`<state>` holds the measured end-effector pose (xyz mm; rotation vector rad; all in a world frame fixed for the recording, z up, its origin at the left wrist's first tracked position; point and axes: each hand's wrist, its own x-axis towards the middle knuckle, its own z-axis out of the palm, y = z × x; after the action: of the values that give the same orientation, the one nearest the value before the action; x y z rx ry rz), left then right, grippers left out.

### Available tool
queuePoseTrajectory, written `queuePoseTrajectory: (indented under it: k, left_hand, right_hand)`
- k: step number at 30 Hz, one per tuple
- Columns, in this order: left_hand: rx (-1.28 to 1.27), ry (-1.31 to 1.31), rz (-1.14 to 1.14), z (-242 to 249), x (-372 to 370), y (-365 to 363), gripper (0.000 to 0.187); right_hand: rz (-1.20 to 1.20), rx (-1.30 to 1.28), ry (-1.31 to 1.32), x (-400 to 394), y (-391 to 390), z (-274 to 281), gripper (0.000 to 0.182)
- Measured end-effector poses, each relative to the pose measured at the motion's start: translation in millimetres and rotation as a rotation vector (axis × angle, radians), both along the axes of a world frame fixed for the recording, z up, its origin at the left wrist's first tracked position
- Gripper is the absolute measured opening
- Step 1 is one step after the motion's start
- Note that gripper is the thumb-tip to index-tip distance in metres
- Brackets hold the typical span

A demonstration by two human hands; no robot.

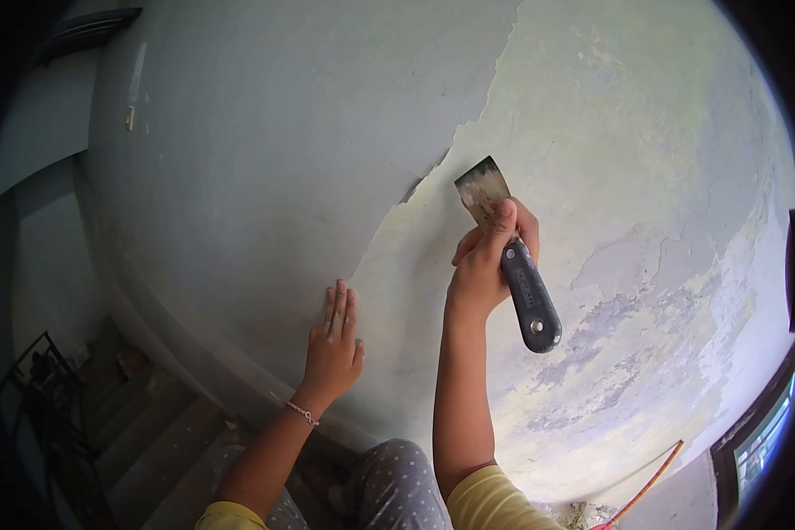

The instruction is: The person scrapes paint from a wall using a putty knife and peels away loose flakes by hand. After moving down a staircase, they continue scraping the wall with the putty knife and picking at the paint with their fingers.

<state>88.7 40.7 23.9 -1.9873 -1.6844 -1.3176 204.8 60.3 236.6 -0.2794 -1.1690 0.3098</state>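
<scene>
A putty knife (530, 296) with a black handle and a stained metal blade is gripped in my right hand (486, 265), the blade pointing up and left. My fingers wrap it where blade meets handle. Just left of the blade runs the ragged edge of the grey paint layer (327, 132), lifted in a small flap (412, 188). My left hand (334, 340) lies with fingers stretched out against the wall, fingertips at the lower end of that paint edge. Pale, scraped wall (583, 159) spreads to the right of the edge.
Stairs (150, 442) descend at the lower left beside a dark metal railing (49, 380). A window frame (751, 442) stands at the lower right. Near it, an orange cord (649, 484) runs by some debris (583, 514). My dotted trousers (397, 486) show below.
</scene>
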Motion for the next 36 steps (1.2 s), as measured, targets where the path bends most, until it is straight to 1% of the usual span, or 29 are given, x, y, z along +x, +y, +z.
queuePoseTrajectory:
  k: [1, 2, 4, 7, 8, 10, 12, 13, 14, 16, 18, 20, 22, 24, 25, 26, 28, 30, 31, 32, 34, 35, 36]
  left_hand:
    - [0.005, 0.004, 0.010, -1, 0, 2, 0.093]
    - [0.000, 0.009, 0.013, -3, 2, 1, 0.094]
    - [0.007, -0.003, 0.008, -4, 5, -3, 0.092]
    - [0.039, -0.019, 0.019, -2, 6, 0, 0.090]
    - [0.036, -0.017, 0.025, -2, 6, 1, 0.090]
    - [0.044, -0.010, 0.039, -2, 4, 2, 0.090]
    - [0.028, 0.006, 0.032, -4, 7, -1, 0.090]
    - [0.029, 0.005, 0.031, -5, 6, -1, 0.090]
    - [0.042, 0.000, 0.036, -2, 5, 1, 0.090]
    - [0.037, -0.005, 0.025, -3, 5, 1, 0.090]
    - [0.030, -0.016, 0.024, -2, 3, 2, 0.090]
    - [-0.011, 0.014, 0.012, -1, 3, -1, 0.094]
    - [-0.016, 0.017, 0.009, -2, 4, -2, 0.094]
    - [-0.004, 0.016, 0.014, 0, 2, 0, 0.094]
    - [-0.005, 0.016, 0.009, 0, 2, -1, 0.094]
    - [-0.005, 0.014, 0.004, -1, 2, -2, 0.094]
    - [-0.014, 0.011, 0.005, 1, 2, -2, 0.094]
    - [-0.028, 0.009, 0.002, 0, 3, -4, 0.094]
    - [-0.026, 0.012, 0.001, 0, 3, -4, 0.094]
    - [-0.018, 0.013, 0.004, 1, 3, -3, 0.094]
    - [-0.008, 0.011, 0.006, 1, 2, -3, 0.094]
    - [-0.005, 0.009, 0.004, 1, 3, -4, 0.094]
    - [-0.003, 0.009, 0.006, 1, 3, -4, 0.094]
  right_hand:
    - [-0.008, -0.026, -0.020, -1, 19, -2, 0.036]
    - [-0.028, -0.021, -0.165, -5, 45, -6, 0.035]
    - [0.023, -0.156, -0.235, -7, 23, 0, 0.035]
    - [0.028, -0.090, -0.154, -4, -1, 7, 0.036]
    - [-0.022, -0.064, -0.049, -3, 1, 4, 0.037]
    - [-0.079, 0.022, -0.029, -4, 13, 3, 0.037]
    - [0.123, -0.142, -0.129, -12, 21, 1, 0.037]
    - [-0.056, -0.130, -0.249, -9, 26, 2, 0.037]
    - [-0.059, -0.127, -0.244, -7, 24, 0, 0.037]
    - [0.126, -0.068, -0.036, -12, -6, 4, 0.038]
    - [-0.068, 0.169, 0.063, -13, 12, -5, 0.037]
    - [-0.036, -0.041, -0.157, -12, 44, -10, 0.037]
    - [-0.017, -0.082, -0.124, -12, 29, -7, 0.036]
    - [0.143, -0.146, -0.096, -11, -1, 3, 0.036]
    - [0.131, -0.001, 0.007, -12, -1, -1, 0.036]
    - [-0.053, 0.203, 0.057, -10, 9, -8, 0.036]
    - [-0.284, 0.341, 0.089, -13, 29, -6, 0.036]
    - [0.216, -0.162, -0.132, -14, 18, -4, 0.037]
    - [0.033, 0.068, -0.191, -15, 39, -5, 0.039]
    - [0.035, 0.072, -0.192, -12, 40, -8, 0.039]
    - [0.120, -0.073, -0.075, -9, 9, -4, 0.040]
    - [0.017, 0.006, -0.041, -8, 8, -8, 0.040]
    - [-0.107, 0.145, -0.002, -8, 11, -11, 0.039]
